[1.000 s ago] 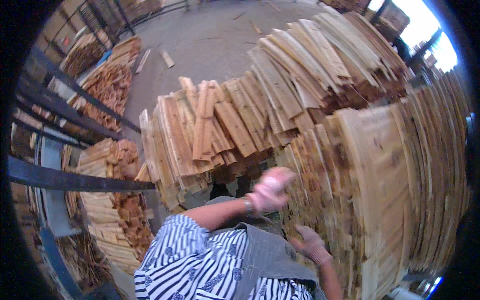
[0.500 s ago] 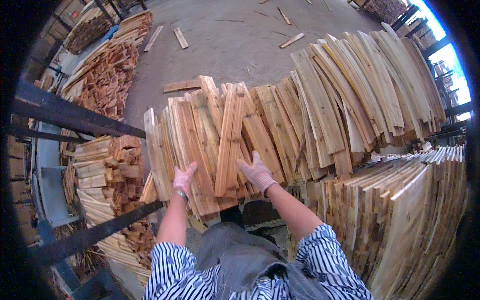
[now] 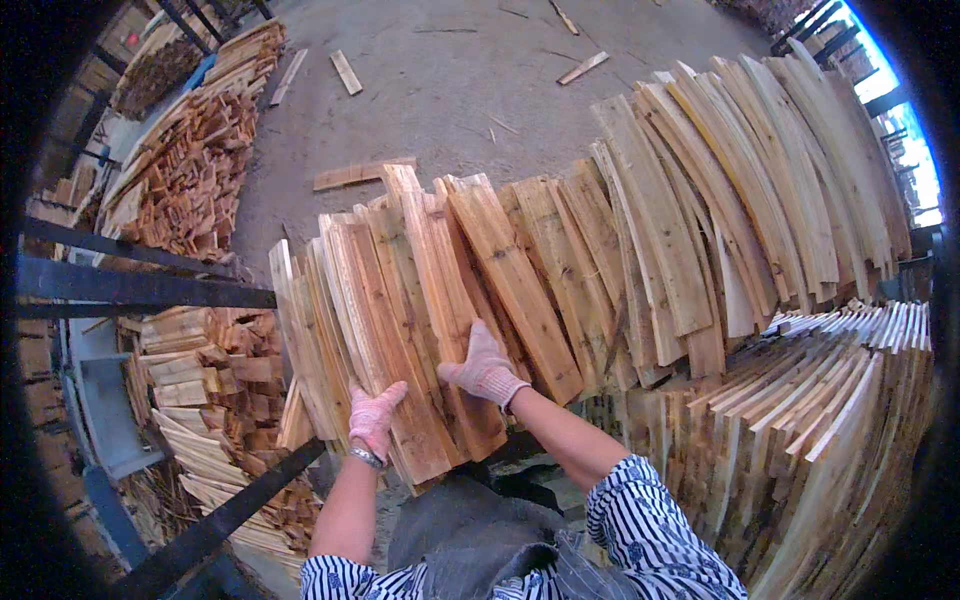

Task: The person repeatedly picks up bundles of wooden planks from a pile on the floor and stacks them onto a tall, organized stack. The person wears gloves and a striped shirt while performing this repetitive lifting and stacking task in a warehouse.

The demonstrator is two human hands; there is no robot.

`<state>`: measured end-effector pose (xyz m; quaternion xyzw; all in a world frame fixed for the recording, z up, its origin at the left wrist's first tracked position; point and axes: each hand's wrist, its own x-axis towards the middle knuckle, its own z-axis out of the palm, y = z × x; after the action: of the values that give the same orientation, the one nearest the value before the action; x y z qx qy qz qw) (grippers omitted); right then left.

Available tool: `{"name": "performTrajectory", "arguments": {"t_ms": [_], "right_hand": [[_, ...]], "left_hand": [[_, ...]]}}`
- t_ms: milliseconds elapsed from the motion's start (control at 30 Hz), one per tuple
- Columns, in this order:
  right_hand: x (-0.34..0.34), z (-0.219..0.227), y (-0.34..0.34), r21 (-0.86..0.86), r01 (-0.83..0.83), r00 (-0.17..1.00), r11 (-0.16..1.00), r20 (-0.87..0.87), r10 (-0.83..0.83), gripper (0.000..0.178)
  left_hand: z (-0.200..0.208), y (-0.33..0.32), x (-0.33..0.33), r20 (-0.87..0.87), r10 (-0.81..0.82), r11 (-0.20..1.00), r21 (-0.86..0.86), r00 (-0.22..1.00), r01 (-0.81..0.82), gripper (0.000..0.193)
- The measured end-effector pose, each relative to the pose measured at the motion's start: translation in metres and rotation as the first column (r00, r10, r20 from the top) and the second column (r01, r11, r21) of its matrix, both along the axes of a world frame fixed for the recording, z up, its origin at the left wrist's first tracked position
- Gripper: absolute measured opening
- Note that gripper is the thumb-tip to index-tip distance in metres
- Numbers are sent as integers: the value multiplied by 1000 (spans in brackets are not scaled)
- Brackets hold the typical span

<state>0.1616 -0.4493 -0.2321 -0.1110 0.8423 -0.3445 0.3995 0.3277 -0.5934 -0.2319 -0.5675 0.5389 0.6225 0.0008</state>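
Both my hands wear pale pinkish knit gloves. My left hand (image 3: 374,415) rests at the near end of a row of thin wooden boards (image 3: 400,335), its thumb stretched out over a reddish board. A little farther right, my right hand (image 3: 484,370) lies against another reddish board (image 3: 445,310), with thumb and fingers spread. Several boards stand between the two hands, side by side and leaning. Just right of my right hand, a wide knotty board (image 3: 515,285) slants across the row. Parts of both hands' fingers are hidden against the wood.
The row continues right into longer, paler boards (image 3: 730,190). Below it stands a tall stack of board edges (image 3: 800,420). Dark metal bars (image 3: 150,283) project from the left, near other wood piles (image 3: 215,370). Loose pieces, including a short plank (image 3: 365,173), lie on the floor.
My right hand has moved left, closer to my left hand. The reddish board that lay crosswise and tilted right now leans left, in line with the boards beside it.
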Motion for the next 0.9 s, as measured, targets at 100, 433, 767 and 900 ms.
{"name": "performTrajectory", "arguments": {"t_ms": [100,433,767,900], "right_hand": [[16,-64,-4,-15,101,956,995,-273,-102,90],[-32,-78,48,-306,402,809,863,560,-178,99],[-11,-51,36,-234,280,882,931,446,-153,98],[34,-65,75,-230,147,947,962,314,-70,91]], "left_hand": [[1,-21,5,-73,-11,994,108,997,19,101],[0,23,-15,188,-269,943,-149,945,298,110],[-13,6,4,-196,10,981,193,981,29,107],[19,23,25,-137,-63,962,257,989,96,97]]}}
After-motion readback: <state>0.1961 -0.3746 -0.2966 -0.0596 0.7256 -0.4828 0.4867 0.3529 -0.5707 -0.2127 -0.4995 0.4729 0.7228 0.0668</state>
